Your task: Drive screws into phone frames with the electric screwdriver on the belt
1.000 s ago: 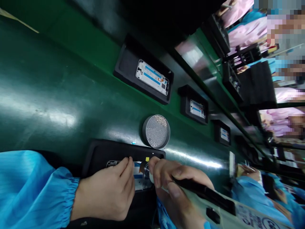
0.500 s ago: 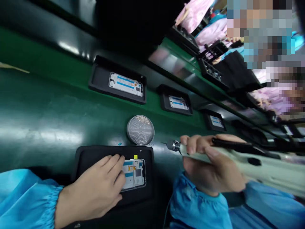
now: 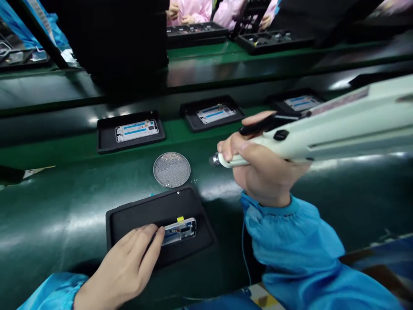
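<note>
My left hand (image 3: 124,262) grips a phone frame (image 3: 183,230) by its left part, and the fingers hide that end. The frame is tilted up on its edge over a black tray (image 3: 138,211), with a yellow tab (image 3: 180,219) at its top side. My right hand (image 3: 264,172) is wrapped round a pale green electric screwdriver (image 3: 348,125), held above the bench to the right of the tray. Its tip points left and is apart from the frame. Between the two hands, a round perforated metal dish (image 3: 171,174) bears small screws near its far rim.
Black trays with phone frames stand along the far side: a left tray (image 3: 108,135), a middle tray (image 3: 190,120) and a right tray (image 3: 274,101). Loose small bits lie beside the dish on the green bench (image 3: 64,193). Co-workers in pink sleeves (image 3: 196,8) sit beyond.
My left hand has tilted the phone frame up from lying flat in the tray. The screwdriver's body has swung upward in my right hand. The head view has turned.
</note>
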The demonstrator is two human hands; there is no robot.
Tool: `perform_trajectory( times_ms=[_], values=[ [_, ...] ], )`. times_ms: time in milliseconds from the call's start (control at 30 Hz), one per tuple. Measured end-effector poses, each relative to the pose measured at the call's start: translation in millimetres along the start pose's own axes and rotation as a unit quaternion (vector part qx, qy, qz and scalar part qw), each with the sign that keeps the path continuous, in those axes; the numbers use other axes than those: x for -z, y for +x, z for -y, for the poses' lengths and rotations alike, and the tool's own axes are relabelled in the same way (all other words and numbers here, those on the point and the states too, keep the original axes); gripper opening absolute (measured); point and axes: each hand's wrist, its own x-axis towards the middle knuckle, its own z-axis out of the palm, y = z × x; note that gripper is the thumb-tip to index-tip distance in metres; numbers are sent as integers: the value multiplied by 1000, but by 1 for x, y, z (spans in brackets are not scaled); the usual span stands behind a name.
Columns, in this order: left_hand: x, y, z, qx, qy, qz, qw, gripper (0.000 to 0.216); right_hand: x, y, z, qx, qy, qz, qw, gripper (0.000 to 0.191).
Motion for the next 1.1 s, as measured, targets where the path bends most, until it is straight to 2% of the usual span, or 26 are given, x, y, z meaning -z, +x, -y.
perform_trajectory(
  times_ms=[200, 300, 400, 467, 633, 733, 867, 967, 1100],
  values=[
    [-2, -8, 2, 25, -13, 60, 998, 43, 4, 1, -3, -2, 25, -15, 1000, 21],
    [-5, -6, -1, 30, 0, 35, 999, 36, 6, 2, -8, 17, 20, -3, 1000, 21],
    [-5, -2, -6, 8, 18, -16, 1000, 29, 7, 3, -13, 27, 9, -4, 1000, 20],
    [-6, -2, -7, 1, 22, -27, 999, 29, 7, 3, -14, 24, 8, -13, 1000, 21],
    [-14, -10, 2, 29, 8, 31, 999, 38, 3, 3, -14, 11, 22, -31, 999, 19],
    [-17, -11, 16, 62, -41, 81, 994, 39, 1, 2, -18, -2, 19, -23, 1000, 19],
    [-16, 0, 37, 114, -180, 134, 968, 43, 2, 2, -26, -10, 17, 1, 1000, 20],
    [-16, 9, 46, 137, -261, 145, 944, 47, 3, 2, -29, -20, 11, 5, 1000, 18],
    [-15, 9, 43, 164, -285, 156, 931, 46, 4, 1, -29, -20, -4, 0, 1000, 17]
  ],
)
